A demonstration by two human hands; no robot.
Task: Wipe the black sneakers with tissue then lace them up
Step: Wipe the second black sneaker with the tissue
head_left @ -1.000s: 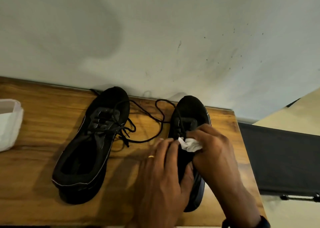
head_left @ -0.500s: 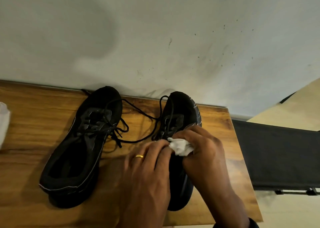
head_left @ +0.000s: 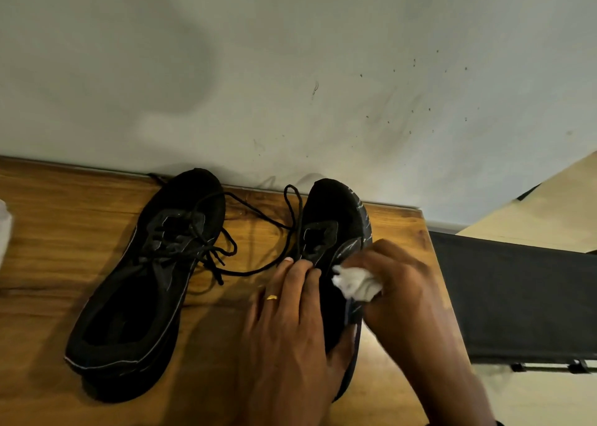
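On the right sneaker (head_left: 336, 222), left hand (head_left: 290, 322) grips it; right hand (head_left: 407, 293) fingers (head_left: 384, 257) pinch tissue (head_left: 357, 283).

The wooden table (head_left: 64, 248) in front of me fills the lower left and middle of the frame. Its back edge meets a pale wall (head_left: 290, 70) dotted with small dark specks (head_left: 413, 62) at upper right. A white thing (head_left: 5, 231) pokes in at the left edge. At right, just beside the table, I see a black panel (head_left: 517, 296), with pale floor (head_left: 549, 206) above it.
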